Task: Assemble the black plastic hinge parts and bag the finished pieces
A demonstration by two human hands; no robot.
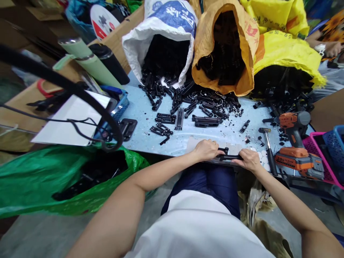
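Observation:
At the table's front edge my left hand (206, 149) is closed on the left end of a black jointed plastic part (227, 156). The fingers of my right hand (248, 159) are wrapped round that part's right end, so it spans the gap between both hands. Its exact kind is too small to tell. Just right of my right hand a hammer (268, 150) lies with its head away from me. Beyond my hands are stacked black bracket-like parts (206, 121) and a loose small black part (244, 126).
White (131, 39), orange (199, 71) and yellow (292, 50) sacks spill black parts at the back. An orange cordless drill (291, 143) and pink basket (319, 154) stand right. A green bag (27, 179) hangs left, below a tumbler (88, 64). Another person's hand (333, 49) shows far right.

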